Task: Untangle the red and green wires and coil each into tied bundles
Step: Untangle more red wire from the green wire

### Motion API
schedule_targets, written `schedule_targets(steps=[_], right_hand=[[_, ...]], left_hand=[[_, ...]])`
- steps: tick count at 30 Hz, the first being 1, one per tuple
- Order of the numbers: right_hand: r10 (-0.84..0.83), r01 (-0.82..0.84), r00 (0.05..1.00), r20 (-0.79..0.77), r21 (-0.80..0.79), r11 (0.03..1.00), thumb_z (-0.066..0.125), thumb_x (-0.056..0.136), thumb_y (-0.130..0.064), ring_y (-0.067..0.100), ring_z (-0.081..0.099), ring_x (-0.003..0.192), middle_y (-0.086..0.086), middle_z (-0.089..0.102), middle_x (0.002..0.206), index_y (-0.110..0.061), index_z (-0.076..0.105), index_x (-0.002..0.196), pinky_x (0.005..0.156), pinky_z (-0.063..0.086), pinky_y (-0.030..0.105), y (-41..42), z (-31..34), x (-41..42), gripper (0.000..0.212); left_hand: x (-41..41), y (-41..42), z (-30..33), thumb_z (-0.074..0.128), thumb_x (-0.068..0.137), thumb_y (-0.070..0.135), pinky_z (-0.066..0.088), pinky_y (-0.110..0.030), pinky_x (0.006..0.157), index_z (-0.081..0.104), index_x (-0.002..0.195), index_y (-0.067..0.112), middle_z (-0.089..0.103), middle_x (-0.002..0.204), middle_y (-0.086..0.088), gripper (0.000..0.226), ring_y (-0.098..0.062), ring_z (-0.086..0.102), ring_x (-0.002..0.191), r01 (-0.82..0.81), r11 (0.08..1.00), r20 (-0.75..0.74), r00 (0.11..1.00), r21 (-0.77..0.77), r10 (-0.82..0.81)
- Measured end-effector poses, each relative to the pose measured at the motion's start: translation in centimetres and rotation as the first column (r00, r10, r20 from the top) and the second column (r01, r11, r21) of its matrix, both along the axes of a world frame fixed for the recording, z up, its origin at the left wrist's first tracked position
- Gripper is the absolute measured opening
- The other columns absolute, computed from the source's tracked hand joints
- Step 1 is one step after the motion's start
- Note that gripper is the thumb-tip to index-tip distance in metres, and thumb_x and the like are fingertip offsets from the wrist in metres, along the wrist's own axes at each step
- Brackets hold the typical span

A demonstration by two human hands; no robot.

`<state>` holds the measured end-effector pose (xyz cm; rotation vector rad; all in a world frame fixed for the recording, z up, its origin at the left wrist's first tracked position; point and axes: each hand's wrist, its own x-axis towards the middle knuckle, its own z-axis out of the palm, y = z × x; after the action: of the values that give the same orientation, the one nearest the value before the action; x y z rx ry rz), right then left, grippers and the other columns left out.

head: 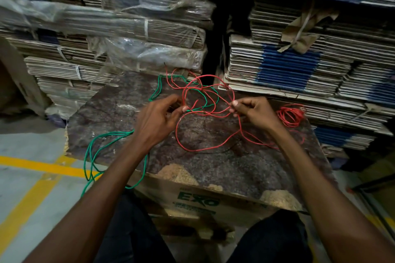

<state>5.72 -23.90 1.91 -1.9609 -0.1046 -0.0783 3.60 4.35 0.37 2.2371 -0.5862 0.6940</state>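
Both hands point(157, 120) point(255, 112) pinch tangled red wire point(193, 149).

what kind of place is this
Likely a warehouse or packing storeroom: strapped stacks of flattened cartons line the back, yellow lines mark the concrete floor, and a worn board on a carton serves as workbench.

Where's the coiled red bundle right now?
In the head view, the coiled red bundle lies at the board's far right edge, just right of the right hand.
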Motion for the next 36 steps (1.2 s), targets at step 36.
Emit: schedule_targets(steps=[36], right_hand=[[-0.159,0.19,0.938,0.307,-0.075,0.979,0.069,0.088,-0.014,-0.008,0.059,0.064,0.004,0.071,0.084,-0.009,0.074,0.097,0.068,0.047,0.016,2.5,1.8,10.2,0.011]], left_hand=[[3.2,1.4,-0.6,0.055,0.086,0.043,0.054,-0.033,0.068,0.07,0.108,0.029,0.072,0.103,0.006,0.029,-0.02,0.068,0.093,-0.081,0.973,-0.102,0.989,0.215,0.104]])
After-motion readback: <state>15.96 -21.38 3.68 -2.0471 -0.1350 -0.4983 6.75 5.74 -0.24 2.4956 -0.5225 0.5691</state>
